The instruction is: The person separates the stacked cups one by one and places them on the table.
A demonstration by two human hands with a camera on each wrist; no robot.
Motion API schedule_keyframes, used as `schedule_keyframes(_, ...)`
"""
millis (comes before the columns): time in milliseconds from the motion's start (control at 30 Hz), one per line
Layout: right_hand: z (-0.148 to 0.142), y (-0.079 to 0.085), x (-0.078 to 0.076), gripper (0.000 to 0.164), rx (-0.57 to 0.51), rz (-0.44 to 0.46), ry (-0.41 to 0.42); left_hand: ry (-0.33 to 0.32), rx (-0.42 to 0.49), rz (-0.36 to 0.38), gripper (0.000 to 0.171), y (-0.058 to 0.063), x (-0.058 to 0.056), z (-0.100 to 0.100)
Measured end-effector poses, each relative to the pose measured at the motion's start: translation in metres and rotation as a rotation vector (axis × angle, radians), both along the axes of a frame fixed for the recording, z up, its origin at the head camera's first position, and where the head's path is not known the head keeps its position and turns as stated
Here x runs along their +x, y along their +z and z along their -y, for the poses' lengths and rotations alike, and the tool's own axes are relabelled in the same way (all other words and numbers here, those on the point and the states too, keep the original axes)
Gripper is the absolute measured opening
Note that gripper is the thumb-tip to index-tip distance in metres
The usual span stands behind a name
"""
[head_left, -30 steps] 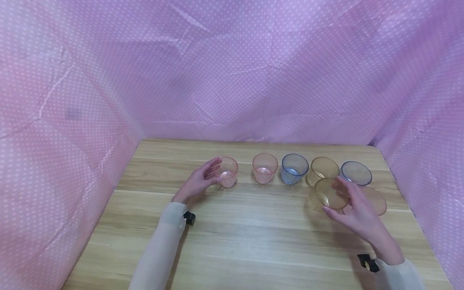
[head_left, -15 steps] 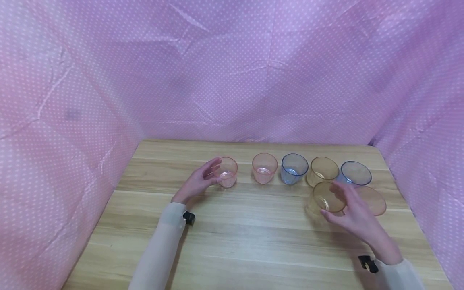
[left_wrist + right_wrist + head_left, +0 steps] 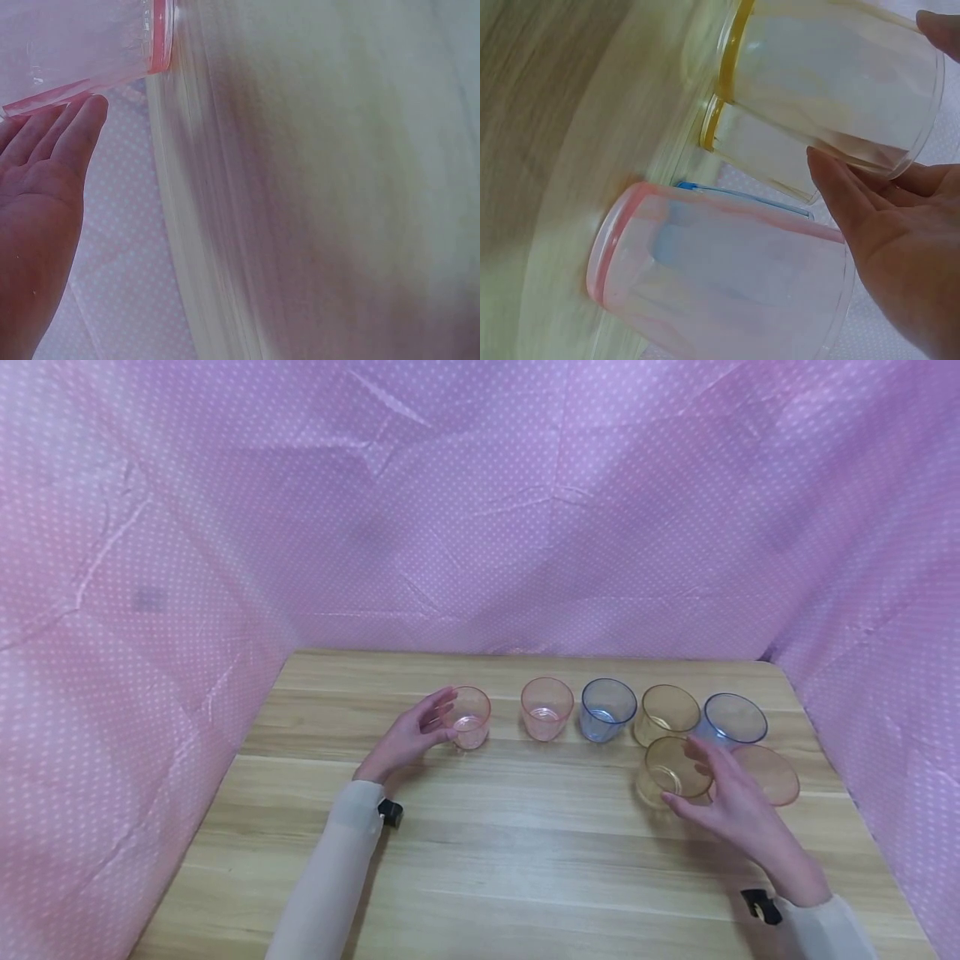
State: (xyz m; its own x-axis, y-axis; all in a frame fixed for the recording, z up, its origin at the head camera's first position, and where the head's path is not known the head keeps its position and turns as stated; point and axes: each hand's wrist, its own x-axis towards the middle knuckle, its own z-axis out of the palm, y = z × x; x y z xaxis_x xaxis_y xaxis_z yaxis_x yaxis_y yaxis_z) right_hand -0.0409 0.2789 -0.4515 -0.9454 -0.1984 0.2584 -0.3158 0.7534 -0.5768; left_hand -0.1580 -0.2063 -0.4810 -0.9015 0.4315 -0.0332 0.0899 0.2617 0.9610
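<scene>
At the left of the row stands a clear pink cup point(image 3: 472, 724). My left hand point(image 3: 405, 739) holds its left side, fingers behind and thumb in front. The left wrist view shows several fingers along the wall of the same pink cup point(image 3: 67, 45); the thumb is hidden there. My right hand point(image 3: 742, 802) holds an amber cup point(image 3: 660, 774) by its right side, thumb in front, fingers at the back. In the right wrist view this amber cup point(image 3: 832, 67) has its base at or near the table; contact cannot be told.
Along the back stand a pink cup point(image 3: 547, 714), a blue cup point(image 3: 606, 717), another amber cup point(image 3: 664, 703) and a second blue cup point(image 3: 737, 720). One more pink cup point(image 3: 776, 774) is partly hidden by my right hand. Pink dotted cloth point(image 3: 480, 527) surrounds the wooden table point(image 3: 510, 860).
My right hand has lowered the amber cup and brought it slightly left and nearer me, then kept still. The left hand and its pink cup have not moved.
</scene>
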Motion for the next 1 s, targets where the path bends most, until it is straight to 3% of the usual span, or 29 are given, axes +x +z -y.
schedule_keyframes(700, 0.0013, -0.0058, -0.002, 0.092, 0.016, 0.056, -0.01, 0.005, -0.009, 0.011, 0.078, -0.0006, -0.001, 0.0009)
schedule_keyframes(1000, 0.0025, -0.0059, -0.002, 0.092, 0.013, 0.001, -0.009, 0.008, -0.005, 0.007, 0.077, -0.0029, -0.0023, 0.0015)
